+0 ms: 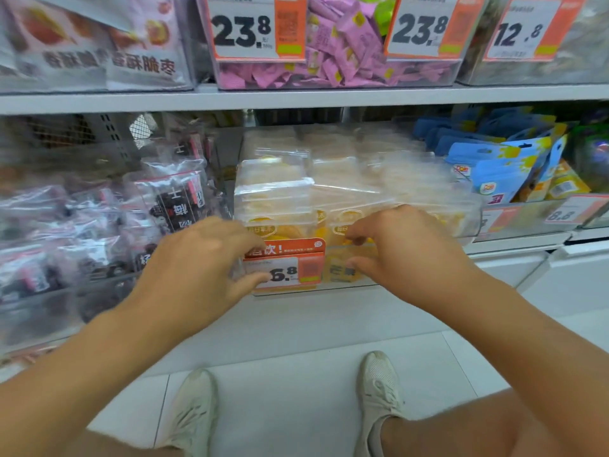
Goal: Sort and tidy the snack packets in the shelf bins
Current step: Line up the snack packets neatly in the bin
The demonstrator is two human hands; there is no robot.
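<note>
Head view: the clear bin (463, 224) of yellow snack packets (273, 192) sits straight ahead of me on the shelf, long side running left to right. My left hand (197, 258) and right hand (405, 249) are equally near. Each pinches its front wall, fingers over the rim, thumb on the face.

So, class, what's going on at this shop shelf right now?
A person has both hands on the front of a clear bin of yellow snack packets. The left hand grips its wall by the orange price tag, and the right hand grips it beside that. No packet is lifted. Dark packets sit to the left, blue packets to the right.
</note>
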